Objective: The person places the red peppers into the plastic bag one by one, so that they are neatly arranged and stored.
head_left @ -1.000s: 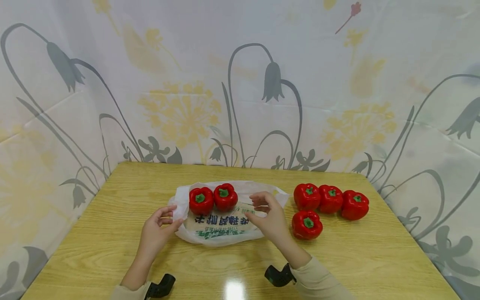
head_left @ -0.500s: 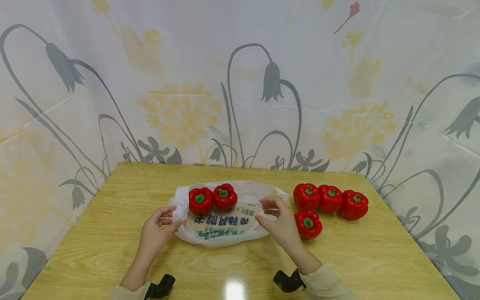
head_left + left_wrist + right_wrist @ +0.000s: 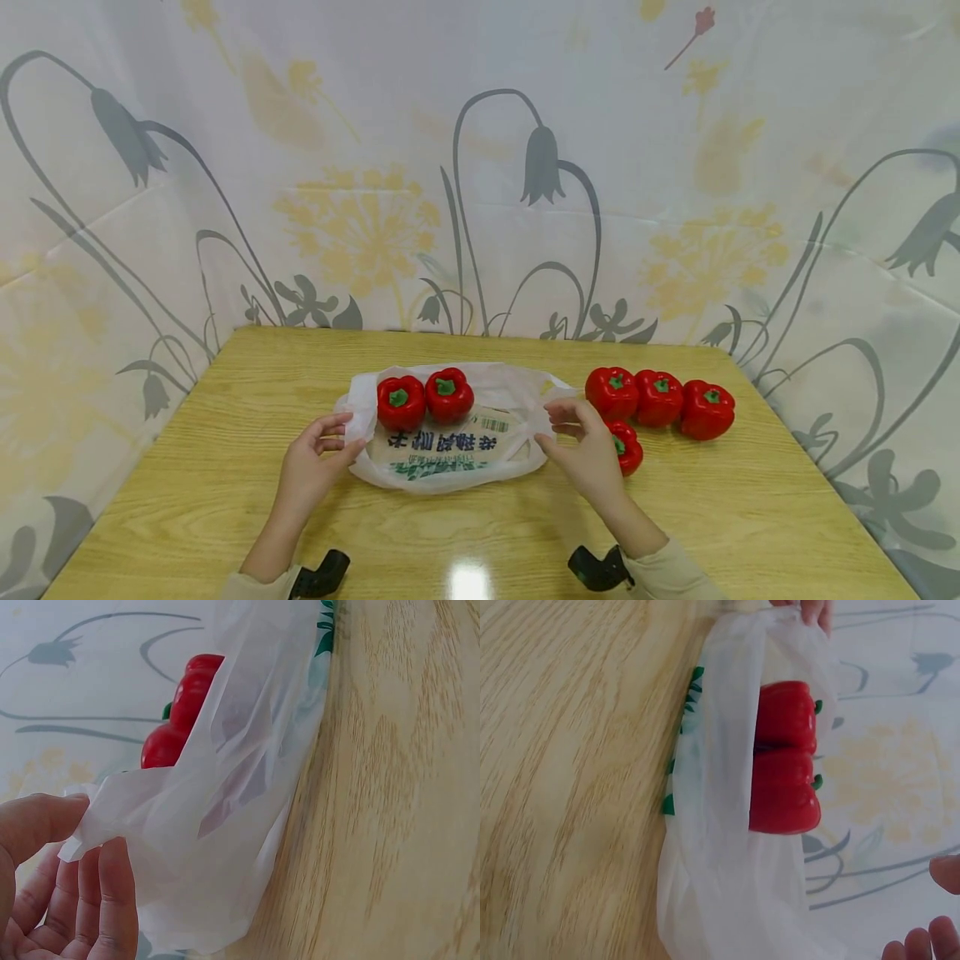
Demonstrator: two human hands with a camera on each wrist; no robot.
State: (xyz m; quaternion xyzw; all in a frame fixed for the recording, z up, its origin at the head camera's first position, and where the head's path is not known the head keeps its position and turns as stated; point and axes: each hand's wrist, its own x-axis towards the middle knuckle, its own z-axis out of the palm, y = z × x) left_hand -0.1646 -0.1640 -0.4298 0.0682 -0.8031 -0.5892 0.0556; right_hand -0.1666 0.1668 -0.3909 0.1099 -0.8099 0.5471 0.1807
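A thin white plastic bag (image 3: 491, 479) with dark printed characters lies spread on the table, its mouth gaping upward. Two red bell peppers with green stems, the left one (image 3: 401, 403) and the right one (image 3: 449, 394), sit side by side in its left half. At the bag's left end my left hand (image 3: 318, 458) pinches the rim between thumb and fingers, seen closely in the left wrist view (image 3: 97, 817). My right hand (image 3: 588, 454) hovers over the bag's right end with thumb and fingers apart and nothing between them. Behind it, a loose bell pepper (image 3: 627, 450) is partly hidden.
Three more red bell peppers stand in a row at the back right: the left one (image 3: 612, 394), the middle one (image 3: 659, 399) and the right one (image 3: 707, 410). The wooden table (image 3: 225, 450) ends at a flower-patterned cloth (image 3: 360, 125) behind and at both sides.
My right hand has moved to the right, from over the bag's inside to its right end, and now covers part of the nearest loose pepper. The left hand stays put on the rim.
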